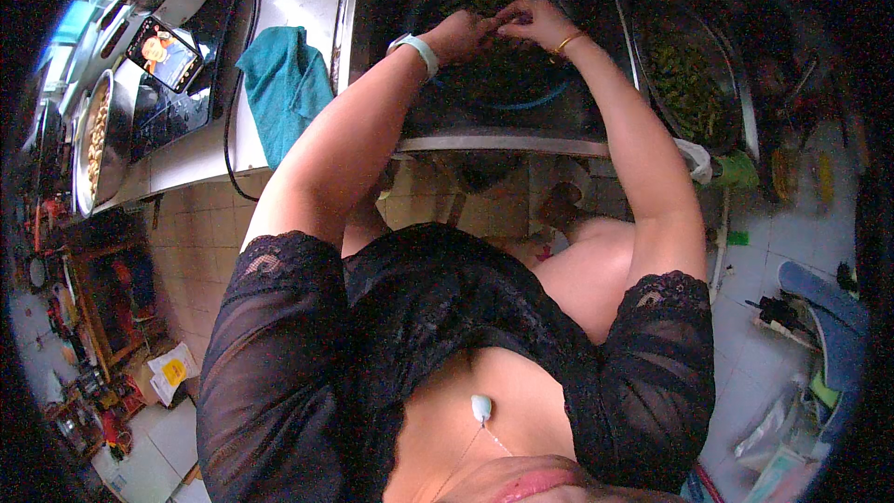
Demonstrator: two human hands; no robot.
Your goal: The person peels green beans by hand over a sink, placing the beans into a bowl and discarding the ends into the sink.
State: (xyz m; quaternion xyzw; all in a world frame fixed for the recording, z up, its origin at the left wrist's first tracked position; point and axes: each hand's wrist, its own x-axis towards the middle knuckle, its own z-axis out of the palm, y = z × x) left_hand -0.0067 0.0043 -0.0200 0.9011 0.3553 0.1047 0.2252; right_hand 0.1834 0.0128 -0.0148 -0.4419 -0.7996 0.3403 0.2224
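Over the dark sink (594, 112), my left hand (462, 35) and my right hand (541, 24) meet with bent fingers, fingertips touching or nearly so. Whatever may be pinched between them is too small and dark to make out. Under both hands sits a round basin with a blue rim (538, 99), its contents dark, with a hint of green near the top. A pale bangle (421, 54) circles my left wrist, a gold-coloured one (567, 42) my right. Green leafy vegetables (688, 94) fill the compartment to the right of the sink.
Left of the sink, a teal cloth (286, 94) hangs over the counter edge (188, 171). Farther left are a lit phone (164, 54), a black cable (229, 147) and a metal bowl (115, 147) of pale pieces. A green bag or cloth (737, 171) hangs at the right.
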